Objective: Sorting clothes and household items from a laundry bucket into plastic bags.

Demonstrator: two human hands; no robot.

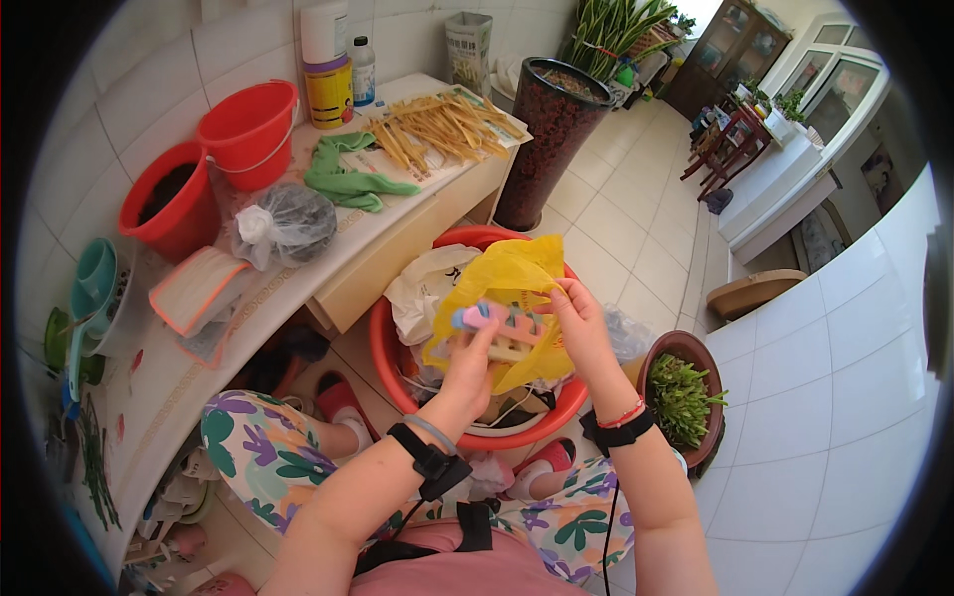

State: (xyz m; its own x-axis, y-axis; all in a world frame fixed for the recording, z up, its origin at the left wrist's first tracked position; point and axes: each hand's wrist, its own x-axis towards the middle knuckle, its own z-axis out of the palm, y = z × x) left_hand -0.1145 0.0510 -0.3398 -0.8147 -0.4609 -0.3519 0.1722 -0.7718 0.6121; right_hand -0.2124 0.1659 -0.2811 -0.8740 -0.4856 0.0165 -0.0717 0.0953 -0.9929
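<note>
Above a red basin [381, 355], a yellow plastic bag [512, 266] hangs with its mouth spread. My right hand [580, 323] pinches the bag's rim on the right. My left hand [469, 375] is closed around a small bundle of pastel pieces [502, 323] in pink, purple, blue and cream, held at the bag's mouth. Blur hides what kind of pieces they are. Beneath the bag, the basin holds a white plastic bag [422, 288] and other crumpled items, partly covered.
Along the left runs a counter [363, 243] with red buckets [248, 134], a green cloth [348, 174], dried strips [437, 124] and a knotted clear bag [283, 226]. A tall dark planter [547, 149] stands beyond the basin. A potted succulent [686, 397] sits at my right.
</note>
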